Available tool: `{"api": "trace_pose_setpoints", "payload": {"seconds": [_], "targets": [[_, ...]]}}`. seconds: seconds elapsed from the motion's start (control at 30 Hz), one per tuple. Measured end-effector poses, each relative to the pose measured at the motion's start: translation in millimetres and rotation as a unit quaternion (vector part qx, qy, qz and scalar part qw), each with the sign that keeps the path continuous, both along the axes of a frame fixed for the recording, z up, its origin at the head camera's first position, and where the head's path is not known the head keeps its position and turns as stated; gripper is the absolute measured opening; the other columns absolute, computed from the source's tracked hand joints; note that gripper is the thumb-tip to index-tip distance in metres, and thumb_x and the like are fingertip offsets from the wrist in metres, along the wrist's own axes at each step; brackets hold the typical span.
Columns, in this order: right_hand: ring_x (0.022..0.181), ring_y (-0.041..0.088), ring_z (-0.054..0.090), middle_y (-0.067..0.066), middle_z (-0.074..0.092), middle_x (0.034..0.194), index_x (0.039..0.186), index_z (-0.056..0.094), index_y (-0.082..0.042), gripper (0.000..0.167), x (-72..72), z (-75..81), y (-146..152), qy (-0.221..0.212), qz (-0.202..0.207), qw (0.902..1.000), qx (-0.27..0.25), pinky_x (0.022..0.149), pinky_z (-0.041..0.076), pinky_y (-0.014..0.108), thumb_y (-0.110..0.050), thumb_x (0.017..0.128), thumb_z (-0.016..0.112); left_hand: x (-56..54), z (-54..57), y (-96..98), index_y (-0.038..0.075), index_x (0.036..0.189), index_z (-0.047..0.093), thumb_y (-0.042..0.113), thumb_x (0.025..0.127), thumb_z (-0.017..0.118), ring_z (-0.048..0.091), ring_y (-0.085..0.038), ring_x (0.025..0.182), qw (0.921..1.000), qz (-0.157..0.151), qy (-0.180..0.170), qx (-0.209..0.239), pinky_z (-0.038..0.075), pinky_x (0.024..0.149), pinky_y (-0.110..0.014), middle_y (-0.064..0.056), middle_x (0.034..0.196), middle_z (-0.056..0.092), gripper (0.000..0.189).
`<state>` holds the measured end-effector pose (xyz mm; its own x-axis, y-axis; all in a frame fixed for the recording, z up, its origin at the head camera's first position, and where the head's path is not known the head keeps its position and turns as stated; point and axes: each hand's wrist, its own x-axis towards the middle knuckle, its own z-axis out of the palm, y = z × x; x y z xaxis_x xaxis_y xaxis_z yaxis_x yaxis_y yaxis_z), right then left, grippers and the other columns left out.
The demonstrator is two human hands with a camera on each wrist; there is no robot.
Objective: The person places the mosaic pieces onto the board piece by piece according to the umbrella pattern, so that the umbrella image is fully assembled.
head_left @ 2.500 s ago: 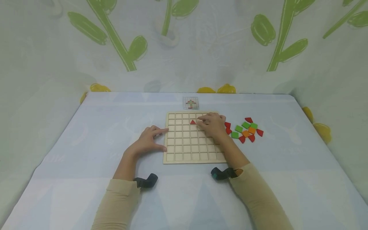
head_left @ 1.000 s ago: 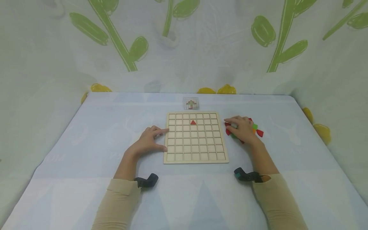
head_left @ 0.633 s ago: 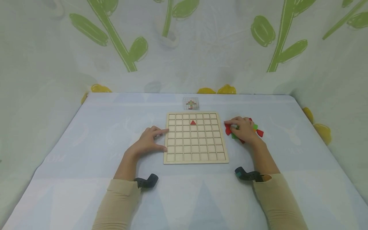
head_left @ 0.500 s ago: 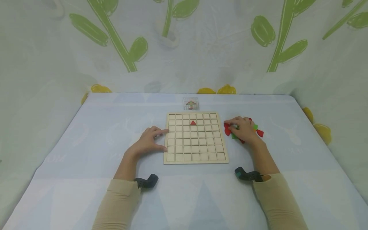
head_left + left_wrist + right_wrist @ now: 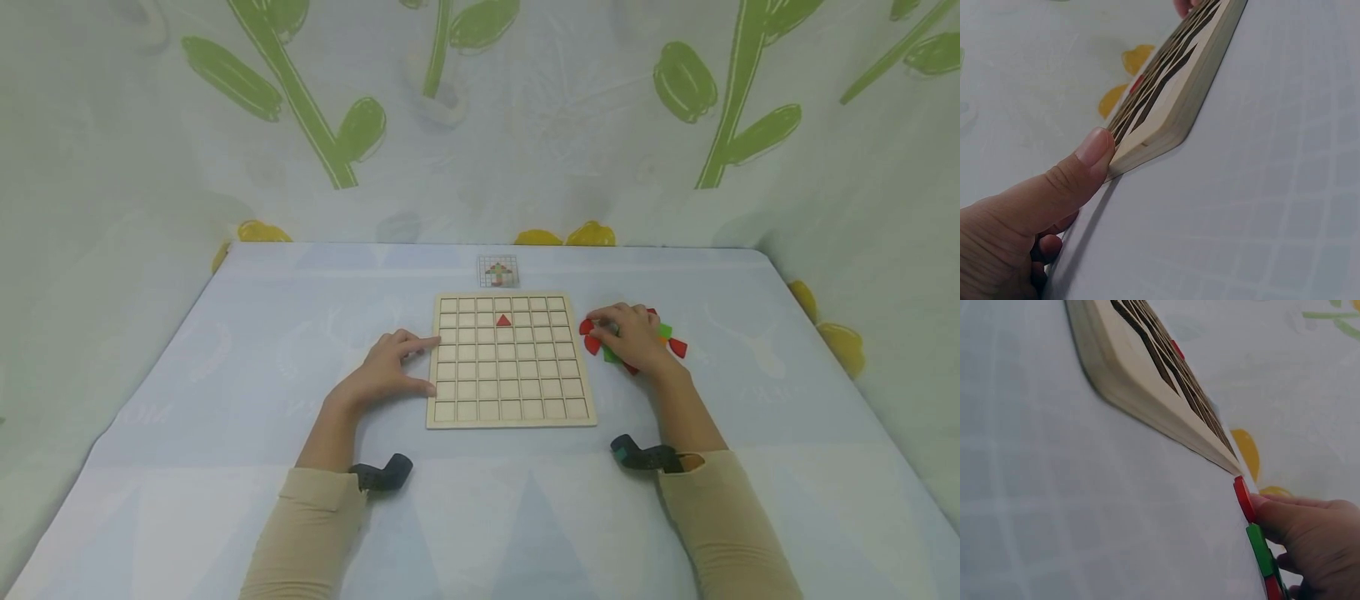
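A wooden grid board [image 5: 487, 367] lies on the table with one red triangle [image 5: 503, 320] in a cell of its second row from the back. My left hand [image 5: 385, 365] touches the board's left edge with thumb and index finger spread apart. Right of the board, my right hand [image 5: 630, 335] is over a cluster of coloured tiles, its thumb and index finger apart at two red rounded tiles [image 5: 587, 327]. The right wrist view shows the thumb against a red tile [image 5: 1244, 499], beside a green tile [image 5: 1260, 549]. The hand partly hides the other tiles.
Behind the board lies a small pattern card [image 5: 498, 271] printed with a coloured figure on a grid. More tiles, such as a red tile [image 5: 678, 347] and a green tile [image 5: 664, 332], stick out past the right hand. A leaf-printed cloth [image 5: 555, 125] rises behind the table.
My right hand has gone from the board to the tiles on the right. Two red tiles there have slid slightly left, towards the board. My left hand keeps its place.
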<state>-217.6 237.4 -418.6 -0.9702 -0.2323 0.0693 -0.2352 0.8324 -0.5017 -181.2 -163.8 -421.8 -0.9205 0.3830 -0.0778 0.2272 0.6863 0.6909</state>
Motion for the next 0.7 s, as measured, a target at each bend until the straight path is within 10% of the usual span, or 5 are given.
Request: {"api": "trace_pose_setpoints", "payload": {"seconds": [0.7], "targets": [[0.109,0.035,0.039,0.017,0.058,0.108,0.114,0.060,-0.003,0.038,1.6,3.1,-9.2,0.031,-0.019,0.9991,-0.022,0.092,0.019,0.055,-0.029,0.088,0.067,-1.9,-1.2,-1.4,0.021,0.138,0.051,0.039,0.063,0.086,0.039,-0.023,0.104,1.0000,0.003,-0.004,-0.003,0.033,0.087,-0.037,-0.005,0.114,0.050,0.084]]}}
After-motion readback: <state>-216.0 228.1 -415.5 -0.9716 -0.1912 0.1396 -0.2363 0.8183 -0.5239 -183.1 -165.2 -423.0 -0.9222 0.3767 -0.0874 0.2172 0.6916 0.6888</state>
